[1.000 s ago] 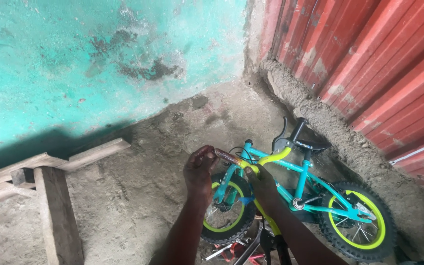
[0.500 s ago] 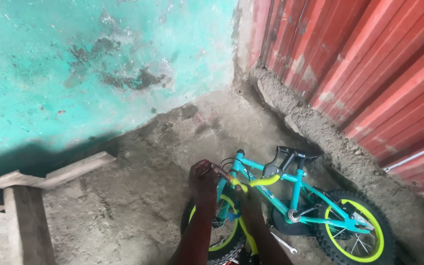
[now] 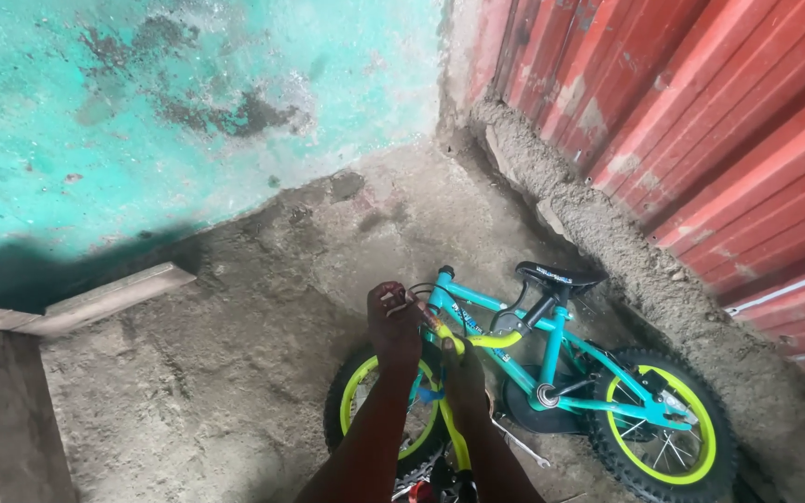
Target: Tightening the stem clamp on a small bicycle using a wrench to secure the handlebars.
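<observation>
A small teal child's bicycle (image 3: pixel 561 373) with lime-yellow rims and a black saddle (image 3: pixel 556 276) stands on the concrete floor by the red metal wall. My left hand (image 3: pixel 393 326) is closed around a small metal part at the bike's front end, above the front wheel (image 3: pixel 356 410). My right hand (image 3: pixel 465 373) grips the yellow bar (image 3: pixel 491 341) just behind it, close to the teal frame. Both forearms come up from the bottom edge. What exactly the left fingers hold is hard to make out.
A wooden bench (image 3: pixel 2 410) and a loose plank (image 3: pixel 114 293) lie at the left. A turquoise wall (image 3: pixel 188 102) closes the back, a red corrugated metal wall (image 3: pixel 701 121) with a rough concrete kerb (image 3: pixel 607 242) the right. A metal tool (image 3: pixel 519 445) lies under the bike.
The view has swung, so the bench slid toward the left edge. Both hands stay on the bike's front end, which has turned slightly.
</observation>
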